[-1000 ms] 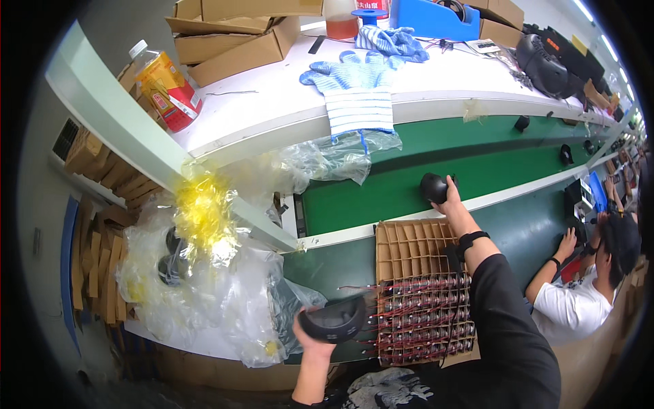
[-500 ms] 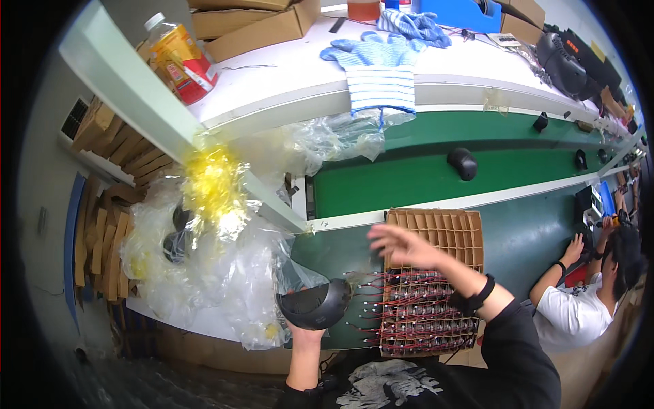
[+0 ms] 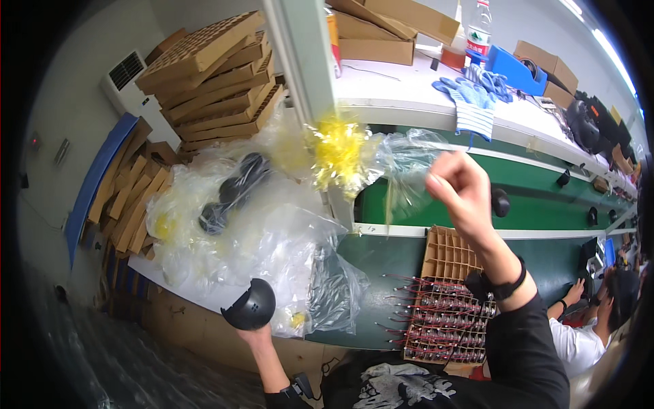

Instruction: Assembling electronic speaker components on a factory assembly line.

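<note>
On the palm of my left hand (image 3: 255, 334) rests a black, rounded plastic shell (image 3: 252, 305) with a notched edge, the fingers hidden beneath it. My right hand (image 3: 464, 194) is raised over the green belt with its fingers curled together. Thin clear plastic film (image 3: 407, 187) hangs beside its fingertips and appears pinched there. Below my right forearm, a cardboard divider tray (image 3: 449, 255) holds rows of small metal parts with red and black wires (image 3: 446, 320).
Crumpled plastic bags (image 3: 272, 232), with black shells (image 3: 235, 191) among them, cover the left side. A post wrapped in yellow film (image 3: 337, 150) rises beside the belt (image 3: 443, 198). Cardboard trays (image 3: 218, 82) are stacked far left. A co-worker (image 3: 579, 330) sits at right.
My left hand has carried the black shell leftward over the plastic bags. My right hand has risen rightward and closed from an open pose. The whole view has swung left.
</note>
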Tool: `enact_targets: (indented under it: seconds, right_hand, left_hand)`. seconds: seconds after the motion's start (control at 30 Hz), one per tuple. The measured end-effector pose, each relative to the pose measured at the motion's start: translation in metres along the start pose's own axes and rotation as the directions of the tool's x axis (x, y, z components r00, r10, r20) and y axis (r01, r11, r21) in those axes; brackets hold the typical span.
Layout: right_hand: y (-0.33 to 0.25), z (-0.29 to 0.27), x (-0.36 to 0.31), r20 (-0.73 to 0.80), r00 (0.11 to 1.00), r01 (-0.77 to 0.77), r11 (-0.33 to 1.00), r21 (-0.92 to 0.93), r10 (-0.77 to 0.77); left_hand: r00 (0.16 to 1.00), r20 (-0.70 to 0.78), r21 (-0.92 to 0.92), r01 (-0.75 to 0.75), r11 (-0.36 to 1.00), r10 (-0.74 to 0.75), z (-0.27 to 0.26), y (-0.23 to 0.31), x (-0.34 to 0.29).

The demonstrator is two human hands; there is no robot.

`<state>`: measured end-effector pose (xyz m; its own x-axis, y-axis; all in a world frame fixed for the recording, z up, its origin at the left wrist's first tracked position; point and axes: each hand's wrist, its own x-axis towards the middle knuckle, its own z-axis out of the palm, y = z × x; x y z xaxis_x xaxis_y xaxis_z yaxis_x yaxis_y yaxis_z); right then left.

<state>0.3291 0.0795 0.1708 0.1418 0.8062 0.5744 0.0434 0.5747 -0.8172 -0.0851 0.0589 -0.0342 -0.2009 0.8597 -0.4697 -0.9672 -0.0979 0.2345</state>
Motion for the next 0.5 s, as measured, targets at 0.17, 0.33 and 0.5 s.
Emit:
enact_targets:
  seconds: [0.17, 0.33, 0.5]
  right_hand:
    - [0.067, 0.041, 0.051, -0.137, 0.99, -0.079, 0.889, -0.451, 0.019]
    - [0.08, 0.046, 0.052, -0.227, 0.972, -0.077, 0.822, -0.565, -0.065]
    - [0.06, 0.042, -0.017, -0.199, 0.973, 0.033, 0.923, -0.384, -0.117]
  left_hand:
    - [0.997, 0.026, 0.005, 0.075, 0.997, -0.075, 0.011, -0.018, -0.029]
    - [0.975, 0.057, 0.062, 0.212, 0.975, -0.215, 0.005, -0.03, -0.036]
    - [0.924, 0.377, 0.063, 0.051, 0.997, -0.071, 0.016, -0.042, -0.061]
